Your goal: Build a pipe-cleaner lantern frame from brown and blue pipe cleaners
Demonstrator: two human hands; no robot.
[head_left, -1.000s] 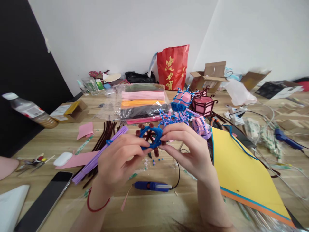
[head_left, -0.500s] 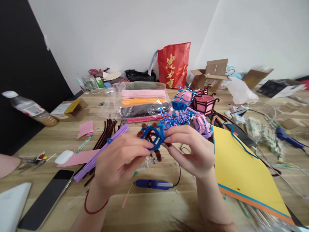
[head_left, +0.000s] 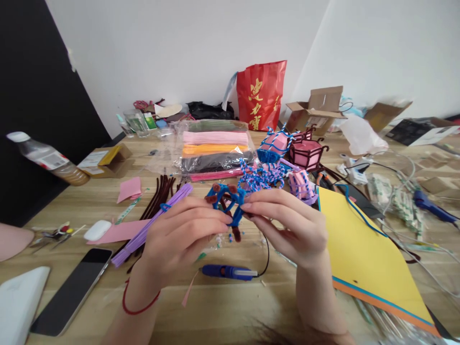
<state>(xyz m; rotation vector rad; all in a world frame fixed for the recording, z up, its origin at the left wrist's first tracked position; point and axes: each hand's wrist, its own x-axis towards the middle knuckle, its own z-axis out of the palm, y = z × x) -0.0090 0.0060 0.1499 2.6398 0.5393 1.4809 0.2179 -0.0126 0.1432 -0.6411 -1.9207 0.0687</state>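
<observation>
Between my two hands, above the middle of the table, is a small frame of blue and brown pipe cleaners (head_left: 236,197), with fuzzy brown ends poking out. My left hand (head_left: 187,230) pinches its left and lower side. On its right edge, the fingertips of my right hand (head_left: 287,223) are closed. Below the frame a blue glue gun (head_left: 228,272) lies on the table. A bundle of purple pipe cleaners (head_left: 154,225) and several dark brown pipe cleaners (head_left: 158,196) lie left of my left hand, partly hidden by it.
Finished pipe-cleaner lanterns (head_left: 305,153) stand at the back right, near a tangle of blue and purple twists (head_left: 262,175). A bag of coloured pipe cleaners (head_left: 215,151) lies behind. Yellow sheets (head_left: 366,254) are at right; a phone (head_left: 74,292) and bottle (head_left: 46,158) at left.
The blue and brown frame has turned slightly in my fingers, and its openings now face me more. Both hands keep their hold. The whole view has shifted a little.
</observation>
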